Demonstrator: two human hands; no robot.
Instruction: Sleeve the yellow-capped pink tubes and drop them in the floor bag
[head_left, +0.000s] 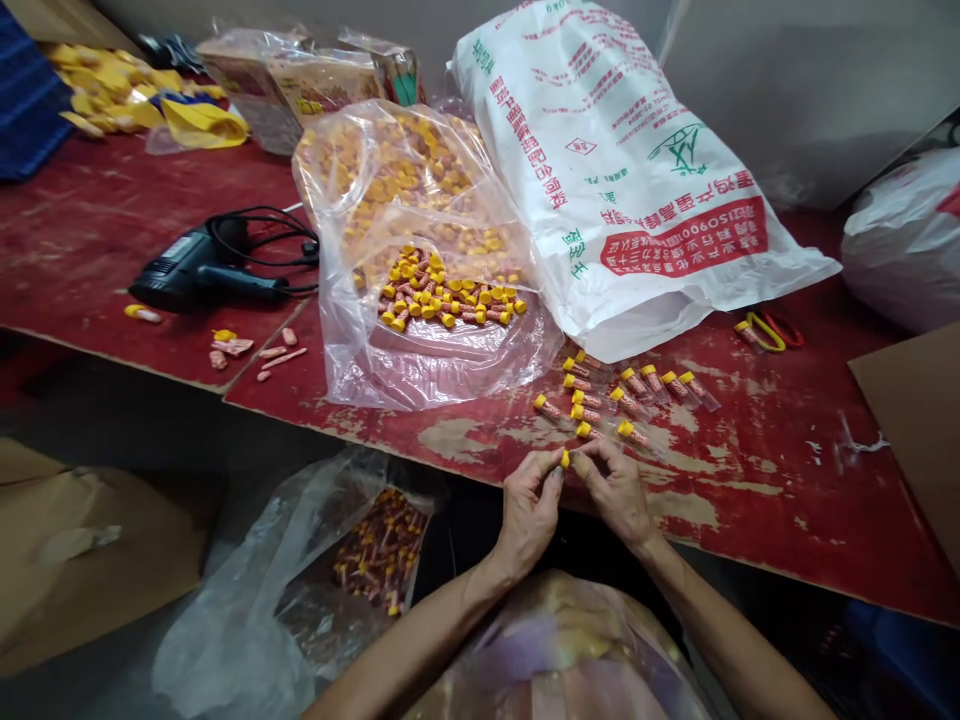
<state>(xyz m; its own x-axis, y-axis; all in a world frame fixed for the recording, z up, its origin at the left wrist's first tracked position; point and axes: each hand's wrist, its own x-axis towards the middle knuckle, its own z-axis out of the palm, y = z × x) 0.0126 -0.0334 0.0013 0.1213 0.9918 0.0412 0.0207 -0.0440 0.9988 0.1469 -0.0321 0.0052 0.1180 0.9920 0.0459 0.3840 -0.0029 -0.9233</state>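
At the table's front edge, my left hand [529, 505] pinches a small item with a yellow cap [565, 459] between thumb and fingers. My right hand [619, 492] is closed at the same item from the other side, its fingertips pressed together. The body of the item is mostly hidden by my fingers. Just beyond my hands lie several small clear tubes [587, 398] with yellow caps and pinkish contents, some in clear sleeves. A large clear plastic bag [360, 345] full of similar capped tubes [442, 295] lies open behind them.
A white printed sack [600, 190] lies at the back. On the left rests a heat gun [199, 270] with its coiled cord. Yellow-and-red scissors [769, 332] lie to the right, near a cardboard box [915, 420]. Below the red table [757, 480], another plastic bag [247, 590] holds capped tubes.
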